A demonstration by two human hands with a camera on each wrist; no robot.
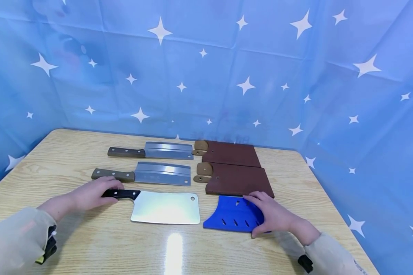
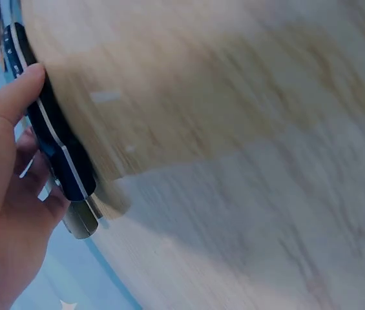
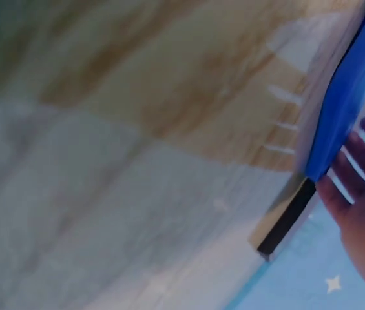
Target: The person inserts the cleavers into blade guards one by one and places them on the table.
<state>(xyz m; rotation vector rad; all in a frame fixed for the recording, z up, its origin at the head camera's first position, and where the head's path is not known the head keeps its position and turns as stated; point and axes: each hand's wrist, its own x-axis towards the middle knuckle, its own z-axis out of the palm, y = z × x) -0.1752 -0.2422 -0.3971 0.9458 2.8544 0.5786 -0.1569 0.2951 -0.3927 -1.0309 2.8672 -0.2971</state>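
The black handle [image 1: 122, 194] of the wide cleaver [image 1: 166, 207] is gripped between thumb and fingers by the left hand [image 1: 94, 194], part of it being covered. The blue sheath [image 1: 227, 212], on the table [image 1: 124, 248] just beside the blade's end, is gripped across its edges by the right hand [image 1: 272, 214]; its right end is hidden, and it is cut off in the right wrist view. Beyond, two brown-handled cleavers [image 1: 163, 173] and two maroon sheaths [image 1: 241, 181] are laid in rows. Faint lettering on the starred cloth [image 1: 199, 103] cannot be read.
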